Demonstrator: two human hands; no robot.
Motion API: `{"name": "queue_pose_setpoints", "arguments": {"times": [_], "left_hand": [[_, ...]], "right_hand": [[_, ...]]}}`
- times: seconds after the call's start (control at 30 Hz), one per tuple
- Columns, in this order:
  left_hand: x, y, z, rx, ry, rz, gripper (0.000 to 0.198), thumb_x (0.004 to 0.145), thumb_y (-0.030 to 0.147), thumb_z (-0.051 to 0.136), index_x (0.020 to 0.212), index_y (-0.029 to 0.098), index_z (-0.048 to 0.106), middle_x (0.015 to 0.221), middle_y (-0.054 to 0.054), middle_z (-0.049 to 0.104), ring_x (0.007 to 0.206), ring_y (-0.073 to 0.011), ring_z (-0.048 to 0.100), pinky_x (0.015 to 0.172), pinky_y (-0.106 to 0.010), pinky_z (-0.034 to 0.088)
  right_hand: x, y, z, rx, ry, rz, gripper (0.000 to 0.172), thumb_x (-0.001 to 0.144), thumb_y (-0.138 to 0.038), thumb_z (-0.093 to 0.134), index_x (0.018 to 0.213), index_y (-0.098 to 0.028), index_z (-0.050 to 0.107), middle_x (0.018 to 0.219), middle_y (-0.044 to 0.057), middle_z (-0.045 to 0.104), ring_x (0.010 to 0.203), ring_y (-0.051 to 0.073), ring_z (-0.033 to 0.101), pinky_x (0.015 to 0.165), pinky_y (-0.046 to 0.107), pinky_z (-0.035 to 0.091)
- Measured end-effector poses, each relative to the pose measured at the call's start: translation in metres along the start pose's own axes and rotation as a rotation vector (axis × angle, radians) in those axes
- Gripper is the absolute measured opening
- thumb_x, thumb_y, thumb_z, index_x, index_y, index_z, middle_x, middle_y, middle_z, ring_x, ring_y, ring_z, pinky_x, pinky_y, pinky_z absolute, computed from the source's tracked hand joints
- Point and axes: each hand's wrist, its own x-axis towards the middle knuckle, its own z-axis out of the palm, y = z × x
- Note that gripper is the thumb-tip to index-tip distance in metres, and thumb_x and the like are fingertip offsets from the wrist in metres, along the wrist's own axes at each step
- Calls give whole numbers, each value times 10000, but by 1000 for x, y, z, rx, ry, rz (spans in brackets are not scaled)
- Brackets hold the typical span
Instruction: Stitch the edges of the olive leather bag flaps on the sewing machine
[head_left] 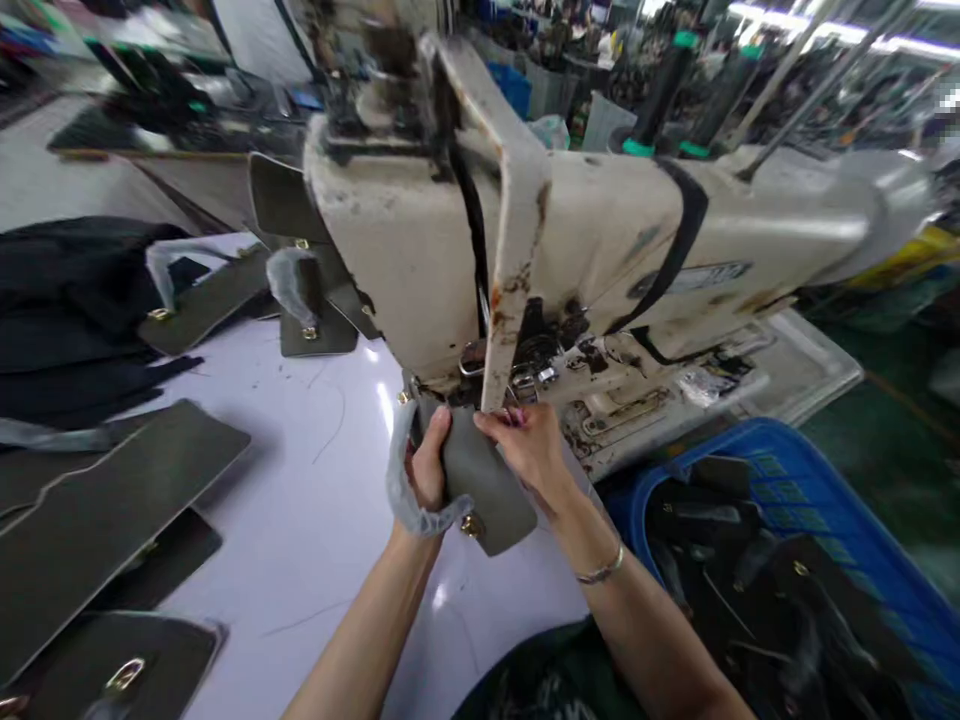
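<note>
My left hand [427, 465] grips the left edge of a dark olive leather flap [487, 490] that carries a small brass clasp and a loose plastic wrap. On the flap's upper right part my right hand [529, 445] presses with its fingers closed. Both hands hold the flap under the head of a worn cream sewing machine [570, 250], near its needle area, which is partly hidden by the machine's body.
Several more olive leather pieces with brass clasps [97, 500] lie on the white table [315, 500] to the left. Black fabric [67, 300] is heaped at the far left. A blue plastic basket [825, 510] with dark pieces stands at the right.
</note>
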Motion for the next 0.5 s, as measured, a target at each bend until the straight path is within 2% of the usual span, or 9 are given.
{"name": "queue_pose_setpoints", "arguments": {"times": [0.17,0.3,0.4,0.5], "left_hand": [[-7,22,3,4,-98,-35,734,626,364,876,1296,204,623,1179,-114,736,952,-338,741,763,-407,648],[-7,28,5,40,-91,-43,805,596,343,883,1333,217,584,1177,-109,734,922,-329,746,742,-406,648],[-3,29,4,83,-93,-38,800,575,325,885,1312,221,592,1123,-91,744,920,-315,745,761,-400,644],[3,30,2,136,-132,-19,687,561,345,882,1194,201,658,1008,-80,754,881,-315,740,748,-404,641]], "right_hand": [[-1,-5,3,-8,28,14,476,737,-478,719,484,-181,445,506,-43,322,499,80,311,470,234,209],[1,3,6,5,47,5,470,735,-518,726,505,-180,495,502,-43,359,497,86,322,473,235,229],[2,6,7,8,59,6,469,727,-513,738,494,-181,504,494,-41,381,492,88,329,474,237,234],[1,5,7,23,66,12,459,725,-489,747,480,-180,512,483,-39,403,479,87,337,473,239,239]]}}
